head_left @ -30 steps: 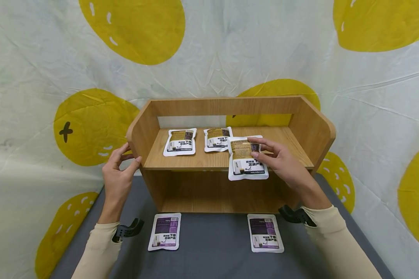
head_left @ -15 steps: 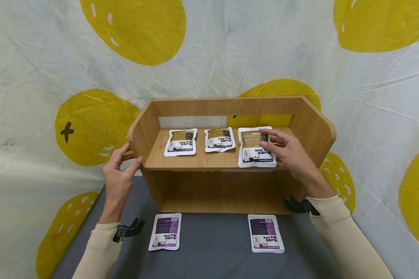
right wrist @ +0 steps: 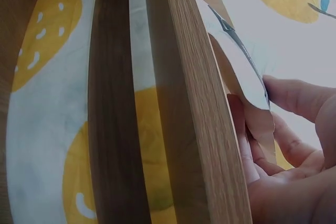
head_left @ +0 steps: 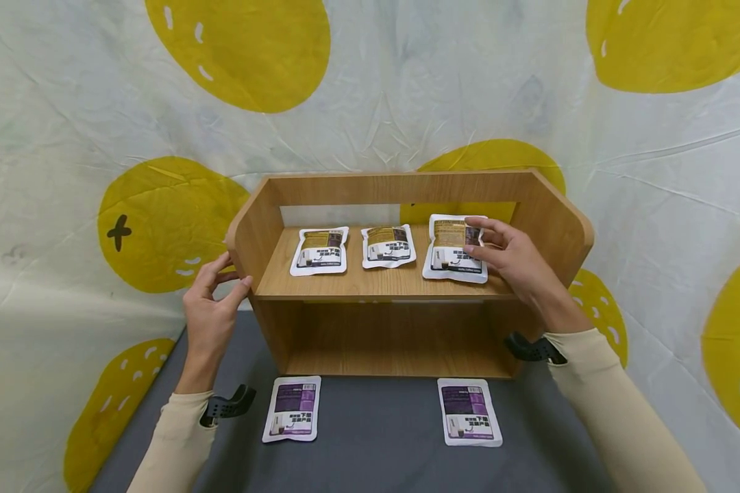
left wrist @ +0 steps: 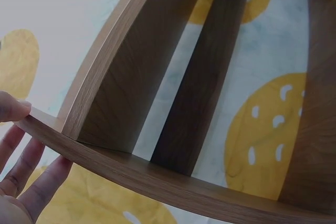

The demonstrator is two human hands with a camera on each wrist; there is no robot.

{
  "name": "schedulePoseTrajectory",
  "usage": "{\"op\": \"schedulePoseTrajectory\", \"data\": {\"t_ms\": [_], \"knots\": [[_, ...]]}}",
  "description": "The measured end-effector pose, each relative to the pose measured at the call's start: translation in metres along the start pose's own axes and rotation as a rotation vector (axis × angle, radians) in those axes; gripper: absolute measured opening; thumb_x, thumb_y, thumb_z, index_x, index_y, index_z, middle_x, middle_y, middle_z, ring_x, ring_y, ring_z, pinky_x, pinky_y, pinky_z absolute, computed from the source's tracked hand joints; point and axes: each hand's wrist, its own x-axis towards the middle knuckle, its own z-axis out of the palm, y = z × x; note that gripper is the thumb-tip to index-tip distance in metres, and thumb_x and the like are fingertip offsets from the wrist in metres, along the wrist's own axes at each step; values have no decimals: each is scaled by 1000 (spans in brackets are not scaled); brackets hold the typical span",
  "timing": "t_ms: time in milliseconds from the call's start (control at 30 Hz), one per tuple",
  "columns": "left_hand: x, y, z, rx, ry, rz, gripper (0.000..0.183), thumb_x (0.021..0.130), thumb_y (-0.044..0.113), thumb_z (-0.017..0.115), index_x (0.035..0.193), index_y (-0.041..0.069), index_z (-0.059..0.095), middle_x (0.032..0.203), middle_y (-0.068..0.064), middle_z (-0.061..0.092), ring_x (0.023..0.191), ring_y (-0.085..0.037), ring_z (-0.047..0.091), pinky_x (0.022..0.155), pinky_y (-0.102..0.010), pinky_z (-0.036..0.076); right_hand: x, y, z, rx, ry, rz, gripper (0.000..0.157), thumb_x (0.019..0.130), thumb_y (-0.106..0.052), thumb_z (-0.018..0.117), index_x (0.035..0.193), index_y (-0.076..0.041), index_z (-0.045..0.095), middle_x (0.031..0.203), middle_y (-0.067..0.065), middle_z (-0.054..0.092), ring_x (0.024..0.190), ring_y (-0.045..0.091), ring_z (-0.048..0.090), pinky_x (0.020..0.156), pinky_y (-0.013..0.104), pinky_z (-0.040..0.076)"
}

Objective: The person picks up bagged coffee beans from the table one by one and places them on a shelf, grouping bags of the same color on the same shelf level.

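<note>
Gold-labelled pouch, one (head_left: 455, 250), at the right part of the upper shelf (head_left: 354, 286), behind its front edge; long axis front to back, gold end toward the rear, white end with black print toward the front edge; contact with the board cannot be told. Right hand (head_left: 513, 259): fingers grasping this pouch by its right side, thumb over the printed face. Second gold pouch (head_left: 389, 247), mid-shelf, and third gold pouch (head_left: 319, 252), near the left end, lying flat, gold ends likewise rearward. Left hand (head_left: 211, 309): fingers and thumb gripping the front edge of the left side panel (head_left: 255, 236). Purple pouches, two, left (head_left: 291, 409) and right (head_left: 469, 413), flat on the grey counter (head_left: 376, 438), before the unit's lower front edge; long axes roughly front to back, dark ends toward the unit. Backdrop: white cloth (head_left: 370, 82), yellow-printed.
</note>
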Motion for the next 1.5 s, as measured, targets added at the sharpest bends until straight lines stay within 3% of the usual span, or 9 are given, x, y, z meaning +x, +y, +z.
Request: {"op": "schedulePoseTrajectory", "data": {"t_ms": [167,433,567,767,867,1033,1267,1500], "knots": [[1,0,0,-19,-7,-1,52,91,4,75,139,21,65,127,-3,64,103,-12,64,74,-14,57,5,-2,-4,-1,-8,46,63,96,-28,72,154,-24,46,162,20,28,132,34,45,86,20,54],[1,1,0,-13,-3,-10,54,90,1,75,140,18,64,128,-4,64,103,-10,64,73,-14,57,12,-2,-5,2,8,99,62,97,-31,70,154,-23,47,165,18,25,134,34,46,108,45,48],[1,0,0,-8,-3,-6,54,90,1,75,140,18,64,128,-5,64,103,-10,64,73,-14,57,15,0,-4,-28,6,113,64,96,-35,71,154,-24,47,164,18,26,131,34,47,104,39,52],[1,-3,-1,-10,-6,1,53,91,3,75,139,22,64,128,-3,64,103,-11,65,74,-15,58,20,-1,-6,-76,-25,111,73,90,-37,79,154,-21,47,157,20,36,125,32,49,89,20,51],[1,-4,-1,-8,-6,1,53,91,3,75,139,22,64,128,-3,64,103,-11,65,74,-16,58,23,0,-7,-129,-41,105,74,91,-36,78,155,-21,45,156,23,38,127,34,48,95,26,48],[1,-1,-1,-8,-3,-6,53,90,2,75,139,20,65,127,-3,64,103,-10,64,73,-14,57,25,1,-8,-183,-57,98,73,93,-35,75,156,-19,43,156,25,37,131,38,43,108,44,41],[1,1,-1,-19,-7,-4,53,90,2,76,139,20,65,127,-3,65,102,-12,64,73,-14,57,25,-3,-7,-214,-46,88,71,94,-35,75,156,-17,44,153,25,41,131,38,44,107,46,42],[2,2,-2,-12,-9,8,53,90,2,75,139,20,65,127,-4,65,102,-11,65,73,-14,57,21,-5,-8,-266,-20,62,68,96,-33,72,154,-11,45,153,21,47,140,40,45,115,56,37]]}}
